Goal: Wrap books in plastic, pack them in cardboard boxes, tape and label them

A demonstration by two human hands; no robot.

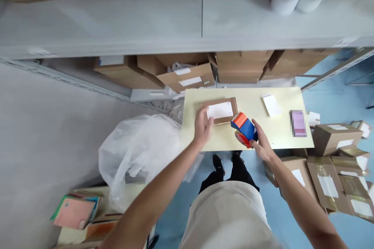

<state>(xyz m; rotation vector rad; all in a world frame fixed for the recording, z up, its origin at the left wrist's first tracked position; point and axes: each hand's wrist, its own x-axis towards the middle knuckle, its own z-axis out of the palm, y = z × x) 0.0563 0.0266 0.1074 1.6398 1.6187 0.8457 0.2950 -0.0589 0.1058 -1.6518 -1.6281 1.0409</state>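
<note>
A small brown cardboard box (233,106) with a white label (219,110) lies flat on the pale yellow table (248,95). My left hand (203,126) is at the box's left end, its thumb and fingers curled around that end and covering part of it. In my right hand (261,144) is a blue and orange tape dispenser (247,127), gripped at its right end. The dispenser is tilted, just off the box's front right corner, with a red wheel-like part low on its side.
On the table's right side lie a white paper pad (271,105) and a blurred purple item (298,123). Open cartons (189,78) stand behind, beneath a grey shelf (146,23). Clear plastic (140,148) bulges at left; labelled boxes (327,179) are piled on the floor at right.
</note>
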